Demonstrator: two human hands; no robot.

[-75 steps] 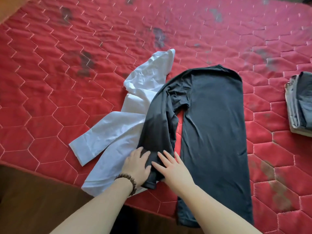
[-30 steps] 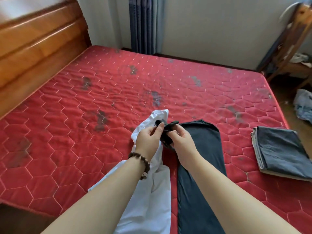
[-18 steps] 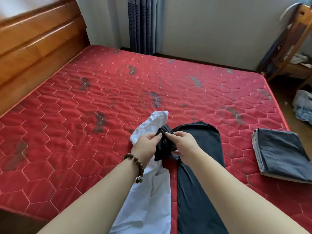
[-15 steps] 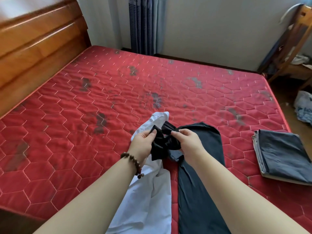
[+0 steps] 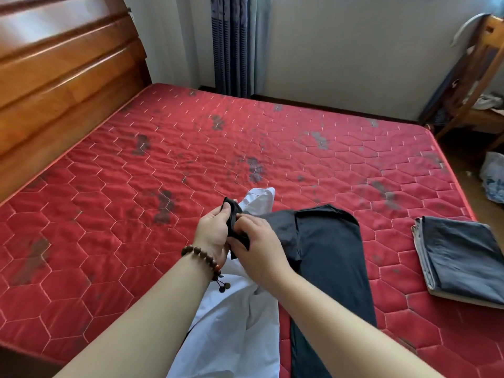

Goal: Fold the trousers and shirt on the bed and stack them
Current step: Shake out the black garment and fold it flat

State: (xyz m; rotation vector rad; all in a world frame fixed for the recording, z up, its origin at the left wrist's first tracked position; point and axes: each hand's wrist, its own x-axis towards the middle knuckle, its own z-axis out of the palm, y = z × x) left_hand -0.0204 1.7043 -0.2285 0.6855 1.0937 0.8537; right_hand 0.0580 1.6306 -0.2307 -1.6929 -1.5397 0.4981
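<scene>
Now both hands [image 5: 234, 238] bunch the dark garment [image 5: 327, 257].

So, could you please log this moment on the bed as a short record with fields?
surface: red quilted mattress
left hand: pinches the bunched end of the dark garment, raised off the mattress
right hand: grips the same bunched end, close beside the left
dark garment: the rest lies flat, running toward the near edge
white garment: spread unfolded, under the forearms
folded pile: at the right edge, apart from both garments
stacking: not yet done
</scene>
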